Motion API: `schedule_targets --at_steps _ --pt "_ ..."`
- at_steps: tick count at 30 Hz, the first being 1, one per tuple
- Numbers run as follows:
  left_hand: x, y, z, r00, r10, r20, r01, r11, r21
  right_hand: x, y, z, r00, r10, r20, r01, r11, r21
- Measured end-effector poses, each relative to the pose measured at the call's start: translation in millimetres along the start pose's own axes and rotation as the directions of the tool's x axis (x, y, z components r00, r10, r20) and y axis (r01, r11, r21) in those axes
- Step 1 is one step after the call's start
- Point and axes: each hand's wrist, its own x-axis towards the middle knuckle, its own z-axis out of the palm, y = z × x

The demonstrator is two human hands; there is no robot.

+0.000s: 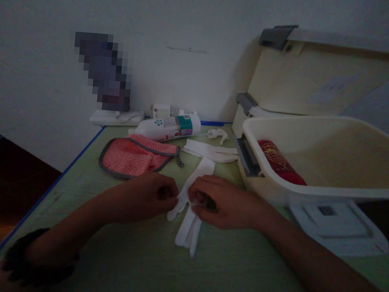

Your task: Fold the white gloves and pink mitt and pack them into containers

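A thin white glove (pixel 187 231) lies lengthwise on the green table in front of me, its fingers pointing toward me. My left hand (pixel 149 196) pinches its left edge between thumb and fingertips. On the other side, my right hand (pixel 225 203) is closed on the glove's middle, with the fingers curled and hiding part of the cloth. Just beyond, another white glove-like piece (pixel 209 151) lies flat and crosswise. A pink cloth (pixel 139 157) with a dark checked border and a loop rests behind my left hand.
A white bottle (pixel 169 126) lies on its side at the back, near a loose pump head (pixel 217 134) and a clear labelled bottle (pixel 163 111). At right stands an open cream bin (pixel 313 189) with a red roll (pixel 279 162) inside. The table's blue edge (pixel 81 154) runs along the left.
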Motion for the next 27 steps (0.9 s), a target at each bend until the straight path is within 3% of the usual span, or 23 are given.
schedule_targets --at_steps 6,11,27 --pt "-2 -1 2.8 0.996 0.015 -0.083 -0.011 0.999 0.050 0 0 -1 1.000 0.009 0.003 -0.010 1.000 0.016" --pt "-10 5 7.8 0.997 0.071 0.018 -0.073 0.992 0.107 1 1 2 0.995 0.099 -0.033 -0.098 0.994 0.044" --pt "-18 22 14.2 0.995 0.089 0.040 -0.098 0.925 0.367 1 1 2 0.996 0.077 -0.046 -0.074 0.996 0.059"
